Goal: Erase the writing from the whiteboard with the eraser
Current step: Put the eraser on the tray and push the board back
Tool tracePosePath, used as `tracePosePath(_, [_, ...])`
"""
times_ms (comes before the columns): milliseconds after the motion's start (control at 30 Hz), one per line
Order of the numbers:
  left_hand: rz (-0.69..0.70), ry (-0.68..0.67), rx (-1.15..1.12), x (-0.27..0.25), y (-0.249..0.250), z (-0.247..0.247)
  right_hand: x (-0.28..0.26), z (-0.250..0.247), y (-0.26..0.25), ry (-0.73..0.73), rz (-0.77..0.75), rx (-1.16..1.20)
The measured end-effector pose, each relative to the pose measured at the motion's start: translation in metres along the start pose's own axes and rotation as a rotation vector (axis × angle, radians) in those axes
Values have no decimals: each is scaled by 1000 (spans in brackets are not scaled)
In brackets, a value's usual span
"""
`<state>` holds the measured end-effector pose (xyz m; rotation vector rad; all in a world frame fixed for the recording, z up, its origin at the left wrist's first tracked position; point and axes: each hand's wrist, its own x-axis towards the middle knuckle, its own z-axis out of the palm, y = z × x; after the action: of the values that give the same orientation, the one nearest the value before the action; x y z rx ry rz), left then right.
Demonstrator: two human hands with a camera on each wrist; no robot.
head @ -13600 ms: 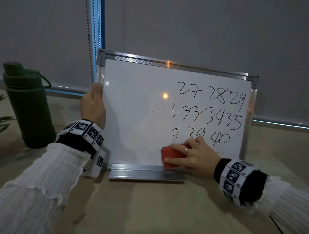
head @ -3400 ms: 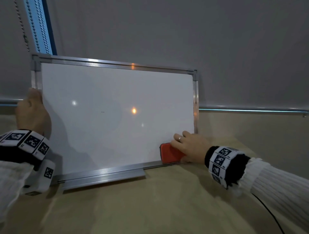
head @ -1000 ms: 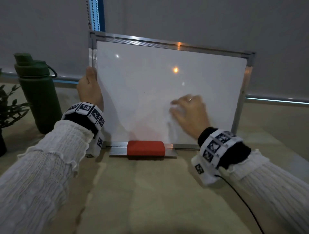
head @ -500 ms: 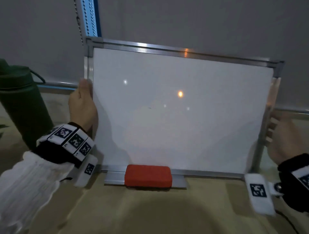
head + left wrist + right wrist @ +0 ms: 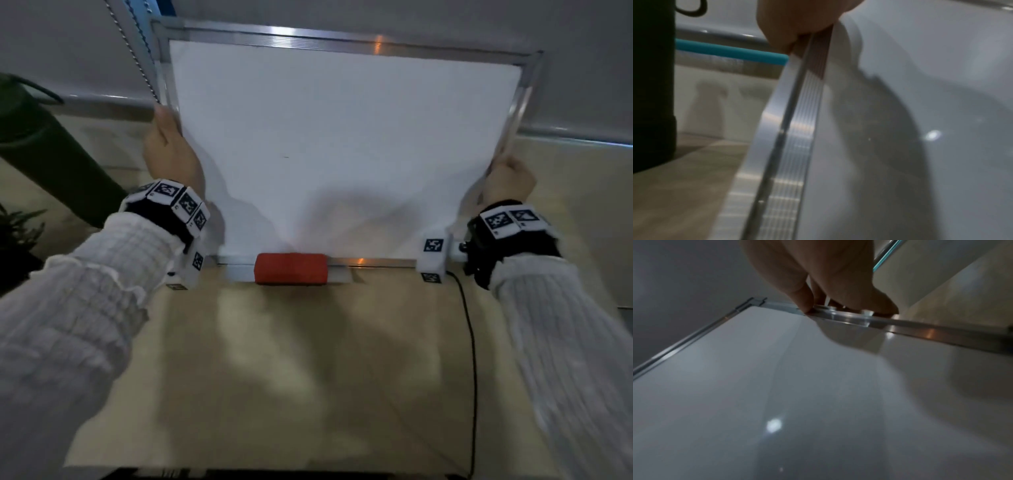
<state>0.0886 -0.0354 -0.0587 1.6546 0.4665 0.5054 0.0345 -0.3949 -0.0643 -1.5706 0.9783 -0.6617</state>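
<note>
I see the whiteboard [image 5: 342,147] standing up on the table with a shiny metal frame. Its white face is almost clean, with one tiny dark mark left. The red eraser [image 5: 290,269] lies flat on its bottom ledge.

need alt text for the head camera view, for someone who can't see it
Two hands hold a wiped whiteboard upright on a beige table: the left hand grips its left edge, the right hand its right edge. A red eraser lies on the board's bottom tray; a dark green bottle stands left.
</note>
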Motion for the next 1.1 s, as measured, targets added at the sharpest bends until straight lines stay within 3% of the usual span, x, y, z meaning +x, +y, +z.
tracePosePath(133, [-86,-1,27,6,4,5,7,0,-3,-37,14,34])
tracePosePath(467, [-85,-101,-18,40,48,53,65,11,-33,49,-31,245])
tracePosePath(766, [-171,-38,-303,51,49,79,93,23,-24,15,-22,327])
tracePosePath(933, [-282,-81,-520,49,37,80,95,23,-19,15,46,379])
tracePosePath(1100, [-230,-53,-407,51,35,77,91,23,-27,35,31,305])
